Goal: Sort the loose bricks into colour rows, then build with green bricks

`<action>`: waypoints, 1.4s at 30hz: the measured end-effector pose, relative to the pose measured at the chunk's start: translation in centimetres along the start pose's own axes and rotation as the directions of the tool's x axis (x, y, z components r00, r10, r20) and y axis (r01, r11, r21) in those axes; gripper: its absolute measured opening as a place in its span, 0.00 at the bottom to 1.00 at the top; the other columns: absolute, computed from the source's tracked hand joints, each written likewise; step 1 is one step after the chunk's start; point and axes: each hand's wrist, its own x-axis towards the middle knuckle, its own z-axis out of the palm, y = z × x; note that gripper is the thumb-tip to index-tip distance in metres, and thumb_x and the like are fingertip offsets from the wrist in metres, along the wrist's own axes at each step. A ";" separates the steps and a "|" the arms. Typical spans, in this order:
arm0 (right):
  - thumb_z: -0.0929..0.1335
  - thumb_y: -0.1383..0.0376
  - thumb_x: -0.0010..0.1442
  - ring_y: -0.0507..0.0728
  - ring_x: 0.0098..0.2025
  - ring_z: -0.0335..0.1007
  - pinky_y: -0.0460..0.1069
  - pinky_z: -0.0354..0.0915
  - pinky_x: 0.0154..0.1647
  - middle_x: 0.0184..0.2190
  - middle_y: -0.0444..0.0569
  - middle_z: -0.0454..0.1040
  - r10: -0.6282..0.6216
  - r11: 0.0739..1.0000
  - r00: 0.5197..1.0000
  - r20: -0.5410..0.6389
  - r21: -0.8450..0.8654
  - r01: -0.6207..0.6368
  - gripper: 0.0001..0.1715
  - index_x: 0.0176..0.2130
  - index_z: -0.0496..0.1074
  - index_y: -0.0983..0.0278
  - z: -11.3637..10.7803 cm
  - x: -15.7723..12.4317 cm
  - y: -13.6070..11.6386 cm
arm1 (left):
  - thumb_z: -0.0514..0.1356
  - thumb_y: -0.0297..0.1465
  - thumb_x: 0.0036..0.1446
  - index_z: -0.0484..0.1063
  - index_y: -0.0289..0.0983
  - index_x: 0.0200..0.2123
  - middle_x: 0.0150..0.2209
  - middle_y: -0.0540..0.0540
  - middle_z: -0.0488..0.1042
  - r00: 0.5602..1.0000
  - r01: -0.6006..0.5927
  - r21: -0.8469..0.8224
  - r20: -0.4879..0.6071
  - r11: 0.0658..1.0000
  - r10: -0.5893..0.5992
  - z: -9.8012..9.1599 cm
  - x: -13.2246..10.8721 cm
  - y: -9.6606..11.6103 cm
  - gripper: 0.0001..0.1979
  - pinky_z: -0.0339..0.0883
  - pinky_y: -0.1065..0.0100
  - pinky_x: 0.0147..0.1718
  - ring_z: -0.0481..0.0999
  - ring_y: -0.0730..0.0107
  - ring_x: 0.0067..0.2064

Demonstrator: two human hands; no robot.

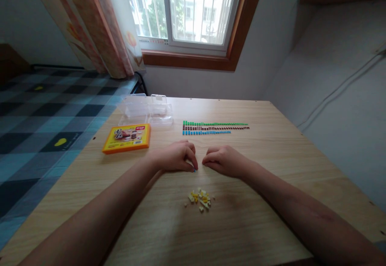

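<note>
Blue piece pinched at tips of left fingers, right fingers near it, grip unclear

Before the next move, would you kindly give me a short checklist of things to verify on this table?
1. Blue piece at the left hand's fingertips: ok.
2. Blue piece firmly pinched: cannot tell; the fingers partly cover it.
3. Right hand free: cannot tell; no piece shows, but its fingertips are bunched.
4. Green row, brown row and blue row separate: ok.
5. Pile gathered tightly: not ok, a few pieces lie apart.
6. Box clear of the rows: ok, to their left.
</note>
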 end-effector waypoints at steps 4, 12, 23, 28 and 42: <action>0.67 0.66 0.69 0.53 0.38 0.74 0.47 0.65 0.41 0.37 0.47 0.79 0.058 0.998 0.998 -0.019 -0.035 -0.058 0.11 0.42 0.81 0.60 -0.3 0.1 0.3 | 0.70 0.31 0.53 0.85 0.47 0.35 0.36 0.50 0.74 1.000 0.006 -0.009 -0.020 1.000 -0.007 0.0 0.1 0.2 0.05 0.63 0.67 0.47 0.72 0.68 0.41; 0.67 0.65 0.69 0.54 0.38 0.74 0.47 0.66 0.41 0.38 0.48 0.79 0.098 0.991 0.994 -0.053 -0.090 -0.102 0.10 0.42 0.81 0.60 -0.4 0.0 1.0 | 0.67 0.30 0.56 0.84 0.43 0.35 0.36 0.49 0.76 0.999 0.009 0.007 -0.043 1.000 -0.009 0.0 0.1 0.2 0.05 0.64 0.67 0.46 0.74 0.68 0.40; 0.68 0.68 0.67 0.55 0.39 0.75 0.49 0.67 0.42 0.38 0.48 0.80 0.133 0.985 0.982 -0.135 -0.089 -0.145 0.09 0.39 0.81 0.61 -1.0 -0.3 1.8 | 0.62 0.26 0.56 0.81 0.38 0.36 0.38 0.47 0.79 0.997 0.032 0.010 -0.071 0.999 -0.031 -0.1 0.3 0.0 0.07 0.66 0.67 0.44 0.76 0.67 0.41; 0.68 0.65 0.66 0.57 0.37 0.75 0.50 0.67 0.41 0.37 0.51 0.81 0.326 0.902 0.874 -0.361 -0.158 -0.401 0.10 0.39 0.82 0.61 -4.4 -2.3 5.9 | 0.61 0.26 0.56 0.80 0.38 0.35 0.38 0.46 0.78 0.996 0.025 0.022 -0.080 0.999 -0.023 0.0 0.3 -0.3 0.07 0.66 0.68 0.42 0.76 0.67 0.40; 0.70 0.58 0.60 0.58 0.31 0.77 0.48 0.64 0.31 0.30 0.50 0.83 0.617 0.640 0.624 -0.480 -0.156 -0.753 0.13 0.31 0.83 0.59 -3.6 -2.8 9.0 | 0.62 0.26 0.56 0.80 0.39 0.35 0.37 0.47 0.78 0.997 0.015 0.021 -0.069 1.000 -0.014 0.0 0.3 -0.8 0.06 0.66 0.68 0.41 0.75 0.67 0.39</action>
